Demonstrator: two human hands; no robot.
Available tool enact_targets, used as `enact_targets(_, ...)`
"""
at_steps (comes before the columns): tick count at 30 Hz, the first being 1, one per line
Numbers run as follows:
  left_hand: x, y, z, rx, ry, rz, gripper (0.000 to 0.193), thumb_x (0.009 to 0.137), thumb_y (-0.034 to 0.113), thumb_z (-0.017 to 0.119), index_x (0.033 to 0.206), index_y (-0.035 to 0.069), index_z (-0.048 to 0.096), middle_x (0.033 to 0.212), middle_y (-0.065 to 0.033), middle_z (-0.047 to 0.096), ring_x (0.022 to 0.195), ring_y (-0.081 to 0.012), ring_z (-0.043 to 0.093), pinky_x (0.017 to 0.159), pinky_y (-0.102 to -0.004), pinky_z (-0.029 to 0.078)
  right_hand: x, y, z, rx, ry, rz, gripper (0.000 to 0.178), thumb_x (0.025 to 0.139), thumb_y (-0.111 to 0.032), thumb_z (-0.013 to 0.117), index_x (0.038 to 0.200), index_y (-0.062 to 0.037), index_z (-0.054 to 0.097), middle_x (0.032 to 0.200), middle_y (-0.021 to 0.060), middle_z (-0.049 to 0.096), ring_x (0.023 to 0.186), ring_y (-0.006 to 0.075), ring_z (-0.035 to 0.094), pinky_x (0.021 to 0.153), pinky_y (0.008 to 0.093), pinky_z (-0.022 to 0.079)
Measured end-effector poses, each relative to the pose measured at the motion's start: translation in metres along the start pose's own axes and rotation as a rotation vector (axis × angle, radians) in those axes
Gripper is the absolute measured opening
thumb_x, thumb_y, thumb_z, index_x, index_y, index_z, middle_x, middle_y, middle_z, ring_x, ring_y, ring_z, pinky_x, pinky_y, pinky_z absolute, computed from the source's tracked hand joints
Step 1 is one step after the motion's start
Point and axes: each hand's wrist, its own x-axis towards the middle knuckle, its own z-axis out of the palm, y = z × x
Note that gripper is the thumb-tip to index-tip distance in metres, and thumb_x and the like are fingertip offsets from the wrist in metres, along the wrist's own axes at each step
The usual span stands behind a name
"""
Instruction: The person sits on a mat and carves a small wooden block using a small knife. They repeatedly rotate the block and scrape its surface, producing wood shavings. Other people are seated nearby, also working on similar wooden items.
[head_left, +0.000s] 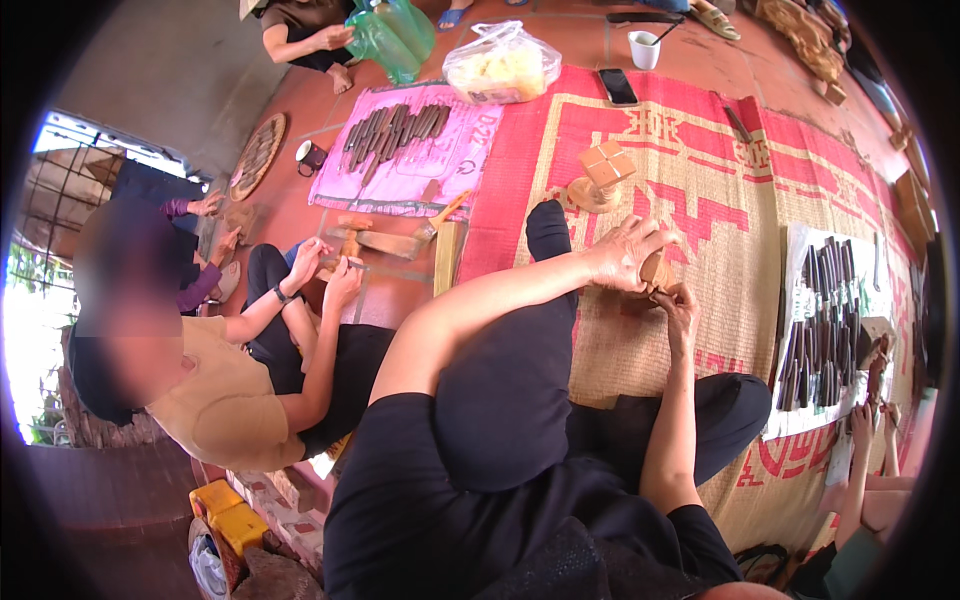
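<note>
Above the red and tan mat, my left hand [628,252] curls over a small brown wooden piece [657,270] and grips it from above. My right hand [682,312] is closed in a pinch at the lower end of that piece; what its fingers hold is too small to make out. Just beyond my hands, a light brown wooden block [608,163] with crossing lines on its top rests on a round wooden piece [594,195], close to my left foot.
A pink sheet [335,185] bears several dark carving tools [390,135]. More tools [820,330] lie on a white sheet at right. Beyond are a phone [618,87], a white cup [644,50] and a plastic bag [502,65]. A co-worker [235,400] sits at left beside a mallet [385,242].
</note>
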Motion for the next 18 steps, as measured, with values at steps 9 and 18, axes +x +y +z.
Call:
enact_targets(9, 0.003, 0.002, 0.001, -0.027, 0.017, -0.016, 0.088, 0.058, 0.019, 0.081, 0.135, 0.021, 0.038, 0.113, -0.0117, 0.043, 0.107, -0.0343, 0.042, 0.097, -0.0468, 0.039, 0.003, -0.042, 0.016, 0.06, -0.029, -0.045, 0.017, 0.077, 0.001, 0.072, 0.077, -0.0038, 0.056, 0.078, -0.0012, 0.049, 0.07, 0.0089, 0.045, 0.065, 0.0245, 0.039)
enact_targets(18, 0.0, -0.012, 0.014, 0.004, 0.153, 0.129, 0.088, 0.058, 0.031, 0.084, 0.133, 0.02, 0.04, 0.118, -0.0135, 0.046, 0.11, -0.0366, 0.044, 0.096, -0.0505, 0.039, -0.006, -0.053, 0.011, 0.011, -0.024, 0.006, 0.019, 0.078, -0.004, 0.077, 0.08, -0.0052, 0.058, 0.076, -0.0017, 0.05, 0.071, 0.0098, 0.045, 0.065, 0.0249, 0.039)
